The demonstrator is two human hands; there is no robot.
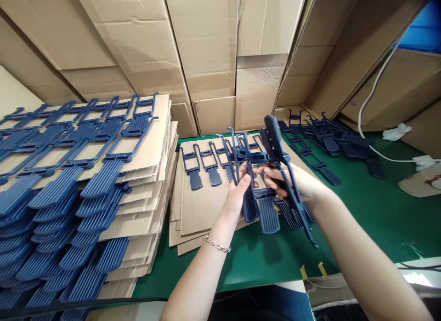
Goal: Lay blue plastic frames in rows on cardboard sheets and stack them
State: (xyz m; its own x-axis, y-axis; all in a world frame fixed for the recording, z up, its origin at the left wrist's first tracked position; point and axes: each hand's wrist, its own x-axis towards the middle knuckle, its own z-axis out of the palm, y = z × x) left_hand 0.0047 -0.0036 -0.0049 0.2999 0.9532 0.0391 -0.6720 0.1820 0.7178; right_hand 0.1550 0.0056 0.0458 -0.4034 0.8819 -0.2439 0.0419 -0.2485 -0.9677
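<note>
- Left hand (238,188): grip closed round upright blue plastic frames (251,207), ribbed paddles pointing down. Exact count unclear, parts overlap.
- Right hand (299,179): grip closed on a tilted bundle (274,136) of the same kind of part, one long piece slanting down toward the front edge. Count unclear here too.
- Another ribbed paddle (269,216) hangs between the two; can't tell which hand carries it.
- Both hands are close together, above the right part of a cardboard sheet (193,215). It tops a low stack on the green surface (375,220).
- Row of frames (196,180) laid side by side on that sheet, paddles toward the person; held parts hide some of them.
- Left: taller stack of cardboard layers (143,206), blue frames (102,180) on top and between layers, paddles overhanging the front.
- Right: loose pile of frames (351,151) on the surface, jumbled, beside a white cable (366,96) and crumpled white tissue (397,131).
- Back: wall of cardboard (210,45).
- Chain bracelet (217,245) on left wrist.
</note>
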